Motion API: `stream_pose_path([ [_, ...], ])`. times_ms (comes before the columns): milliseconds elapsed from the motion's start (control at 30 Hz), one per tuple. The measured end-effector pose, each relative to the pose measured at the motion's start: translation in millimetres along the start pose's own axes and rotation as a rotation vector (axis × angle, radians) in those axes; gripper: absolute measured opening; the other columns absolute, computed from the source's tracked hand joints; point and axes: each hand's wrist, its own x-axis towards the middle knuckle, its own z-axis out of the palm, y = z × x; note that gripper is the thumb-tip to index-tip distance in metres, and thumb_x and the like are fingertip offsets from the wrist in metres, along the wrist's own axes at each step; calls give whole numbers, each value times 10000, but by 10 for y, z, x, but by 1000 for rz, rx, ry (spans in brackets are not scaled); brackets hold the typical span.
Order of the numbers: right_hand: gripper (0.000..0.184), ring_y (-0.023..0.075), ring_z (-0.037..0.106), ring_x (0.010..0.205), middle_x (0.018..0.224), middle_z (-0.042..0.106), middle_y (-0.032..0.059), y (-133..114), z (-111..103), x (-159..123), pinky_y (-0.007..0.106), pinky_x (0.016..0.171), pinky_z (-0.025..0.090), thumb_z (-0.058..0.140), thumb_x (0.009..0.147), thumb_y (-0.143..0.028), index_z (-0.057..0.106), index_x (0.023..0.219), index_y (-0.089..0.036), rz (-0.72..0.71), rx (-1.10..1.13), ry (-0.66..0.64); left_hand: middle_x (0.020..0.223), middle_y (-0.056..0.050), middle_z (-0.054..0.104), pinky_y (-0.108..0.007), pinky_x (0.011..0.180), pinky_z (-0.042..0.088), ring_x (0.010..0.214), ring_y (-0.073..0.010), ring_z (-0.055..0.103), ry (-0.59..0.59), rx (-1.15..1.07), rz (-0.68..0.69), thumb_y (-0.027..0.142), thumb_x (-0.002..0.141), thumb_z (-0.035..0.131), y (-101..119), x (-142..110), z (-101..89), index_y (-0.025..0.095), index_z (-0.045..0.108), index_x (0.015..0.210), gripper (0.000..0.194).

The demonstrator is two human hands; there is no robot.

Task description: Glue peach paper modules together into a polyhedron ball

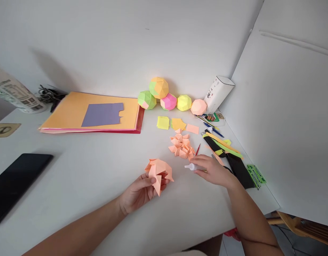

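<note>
My left hand [142, 190] is closed around a partly assembled peach paper ball [160, 168], an open shell of folded pieces with pointed flaps sticking out. My right hand [213, 169] grips a small white glue bottle [192, 166], its nozzle pointing left toward the ball but apart from it. Just beyond the right hand lies a pile of folded peach paper pieces [182, 144]. A thin red pointed stick [198, 149] rests between that pile and the right hand.
Finished paper balls [158, 88] are stacked against the wall. Colored paper sheets [65, 110] with a purple piece [102, 114] lie back left, a black phone [18, 181] at left. Yellow square papers [163, 122], a white box [219, 93] and a black pouch [240, 170] stand or lie farther right.
</note>
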Motion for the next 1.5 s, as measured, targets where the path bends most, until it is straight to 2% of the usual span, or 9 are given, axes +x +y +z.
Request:
stream_pose_path([
  [167,337,179,558,989,1081,581,98,-199,87,-56,231,639,547,559,830,-182,571,1166,-212,-138,303,-7,904,-124,719,-293,791,509,850,-196,667,-63,1,-24,114,814,549,-4,-18,3,88,671,990,216],
  [400,344,174,568,907,1014,604,104,-342,229,1,311,777,525,549,799,-116,585,1139,-161,-220,220,6,891,-115,712,-297,757,509,822,-196,663,-105,2,-49,115,815,545,-6,-5,-21,81,654,1025,238],
  [767,334,176,567,941,1028,607,105,-349,311,9,254,675,542,560,796,-140,578,1128,-169,-149,283,37,825,-114,713,-247,710,506,768,-164,655,-120,49,-42,108,790,577,0,-8,-10,69,669,992,224],
  [933,293,181,574,843,908,636,82,-375,367,37,341,757,513,568,789,-143,568,1082,-157,-248,188,137,810,-107,707,-242,704,502,747,-159,650,-110,69,-27,124,782,592,7,1,-19,74,669,993,230],
  [1067,250,176,577,797,912,634,91,-393,370,38,310,678,507,507,830,-141,552,1076,-148,-292,46,148,827,-110,709,-240,724,501,766,-158,654,-111,72,-27,118,781,588,7,-4,-36,73,665,1004,239],
  [1167,244,182,586,826,937,628,104,-384,359,36,315,707,511,497,885,-245,535,1104,-143,-338,-7,174,872,-125,710,-245,727,503,767,-155,656,-105,72,-27,120,784,580,4,-7,-50,67,646,1046,275],
  [1267,350,195,583,880,972,623,118,-383,340,34,347,774,509,460,914,-355,478,1186,-135,-386,-49,170,887,-136,711,-263,715,505,755,-168,659,-100,83,-36,143,782,582,2,-11,-48,64,632,1066,299],
  [1367,354,205,561,904,1016,611,130,-402,323,21,381,794,502,387,933,-236,395,1267,-121,-403,-91,120,879,-136,715,-270,717,501,758,-181,661,-84,84,-27,150,770,597,-1,-15,-29,62,639,1035,283],
  [1500,465,219,528,898,1032,583,152,-429,320,1,416,802,495,368,851,-94,333,1315,-88,-413,-114,88,865,-132,717,-274,737,497,779,-191,663,-62,63,-11,144,757,611,-5,-18,-12,61,640,1015,273],
])
